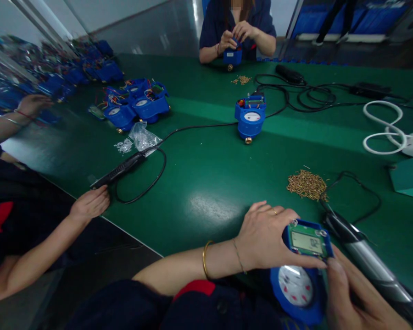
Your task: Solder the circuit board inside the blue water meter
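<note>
A blue water meter [276, 293] with a round white dial and a small LCD on a green circuit board is between my hands at the lower right. My left hand [263, 236] reaches across its top, fingers and thumb around the display housing. My right hand [346, 291] grips the housing's right side, its thumb near the lower corner of the board. Close by on the right lies a black and silver electric screwdriver [368, 261]. A heap of small brass-coloured screws [308, 184] sits just beyond the meter.
Another blue meter [251, 120] stands mid-table; several more [137, 106] cluster at left near a plastic bag [143, 137]. A black screwdriver [120, 169] lies by a co-worker's hand [91, 201]. Opposite, a person holds a meter [232, 56]. Cables [316, 98] cross the far right.
</note>
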A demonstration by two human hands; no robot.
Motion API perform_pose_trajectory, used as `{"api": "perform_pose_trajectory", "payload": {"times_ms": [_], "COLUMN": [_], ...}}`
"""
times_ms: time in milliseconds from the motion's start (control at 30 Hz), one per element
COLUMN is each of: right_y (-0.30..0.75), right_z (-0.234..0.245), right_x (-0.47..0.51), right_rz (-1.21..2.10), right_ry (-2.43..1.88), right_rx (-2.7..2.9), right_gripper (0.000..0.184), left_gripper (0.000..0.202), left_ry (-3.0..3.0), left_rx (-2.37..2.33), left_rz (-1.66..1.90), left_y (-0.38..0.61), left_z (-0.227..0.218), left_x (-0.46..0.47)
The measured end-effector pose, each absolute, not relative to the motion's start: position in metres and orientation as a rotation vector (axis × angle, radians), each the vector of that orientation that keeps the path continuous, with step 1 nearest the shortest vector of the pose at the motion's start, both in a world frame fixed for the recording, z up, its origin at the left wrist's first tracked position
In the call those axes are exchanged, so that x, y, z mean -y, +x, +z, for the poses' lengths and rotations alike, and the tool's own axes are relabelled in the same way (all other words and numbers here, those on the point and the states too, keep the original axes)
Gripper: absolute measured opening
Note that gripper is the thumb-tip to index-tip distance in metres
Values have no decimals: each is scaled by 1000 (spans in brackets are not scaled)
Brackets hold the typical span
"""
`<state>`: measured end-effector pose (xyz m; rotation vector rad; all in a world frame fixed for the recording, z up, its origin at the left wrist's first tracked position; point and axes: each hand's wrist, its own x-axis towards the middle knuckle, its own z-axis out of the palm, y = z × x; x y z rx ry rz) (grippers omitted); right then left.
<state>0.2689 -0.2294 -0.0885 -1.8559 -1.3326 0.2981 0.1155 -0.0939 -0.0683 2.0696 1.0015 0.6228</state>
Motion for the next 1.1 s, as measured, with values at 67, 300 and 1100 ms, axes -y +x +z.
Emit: {"api": "perform_pose_trajectory", "payload": {"times_ms": [67, 300, 1100], "right_y": [264, 290, 333], "right_z": [-88, -100, -66], "right_x": [220, 183, 149], "right_rz": [338, 972, 531], "right_ry": [-1907, -1335, -1312], "right_rx": [1212, 1244, 2090], "right_gripper": [40, 65, 52], "left_gripper": [60, 60, 48], "left_ry": [2077, 2125, 1733], "left_rx": [-998, -990, -579], "left_rz": [606, 596, 663], "left_y": [116, 116, 78], "left_z": [-69, -72, -75], "left_x": [93, 92, 78]}}
